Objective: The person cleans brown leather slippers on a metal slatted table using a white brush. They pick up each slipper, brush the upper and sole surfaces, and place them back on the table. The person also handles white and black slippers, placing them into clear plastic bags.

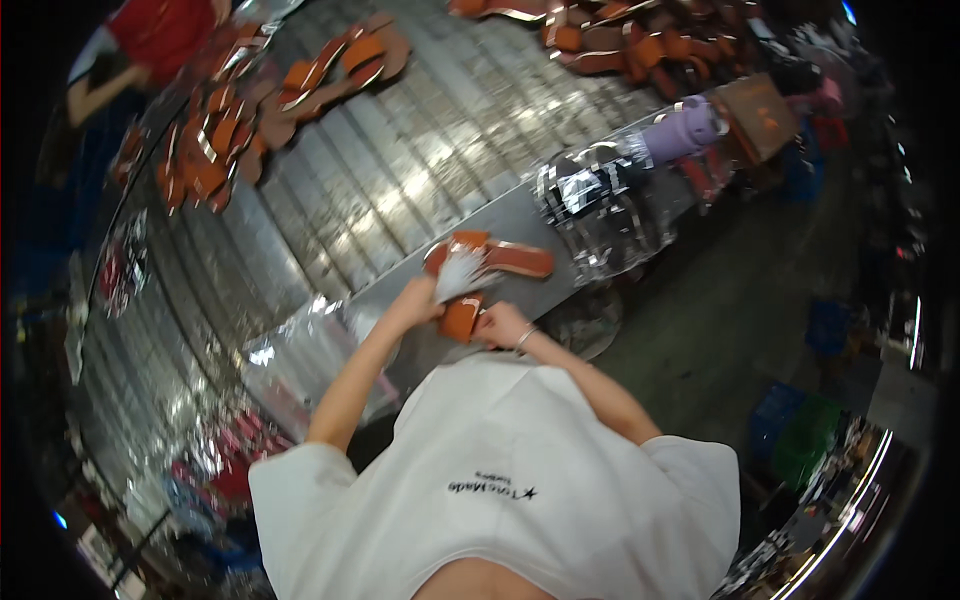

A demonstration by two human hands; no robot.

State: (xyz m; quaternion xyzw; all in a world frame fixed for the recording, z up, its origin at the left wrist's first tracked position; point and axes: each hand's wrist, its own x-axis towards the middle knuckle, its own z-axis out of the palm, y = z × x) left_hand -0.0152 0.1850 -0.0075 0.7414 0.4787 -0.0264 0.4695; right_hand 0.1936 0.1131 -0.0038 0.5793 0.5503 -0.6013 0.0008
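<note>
My left hand (pixel 416 300) is closed on a crumpled white sheet (pixel 462 272), paper or thin plastic; I cannot tell which. The sheet lies against the strap of an orange-brown slide sandal (pixel 461 317), which is held close to my body. My right hand (pixel 503 325) grips this sandal's right side, its fingers curled and partly hidden. Just beyond, a second brown sandal (pixel 520 260) with a wide orange strap lies on the grey metal ledge (pixel 400 290), its sole pointing right.
Clear plastic bags (pixel 305 355) lie left on the ledge. To the right are plastic-wrapped dark items (pixel 590 195), a purple bottle (pixel 680 130) and a brown box (pixel 757 118). Beyond the ledge, a ribbed metal surface (pixel 360 170) bears heaped sandals (pixel 205 150). A red-shirted person (pixel 165 35) is far left.
</note>
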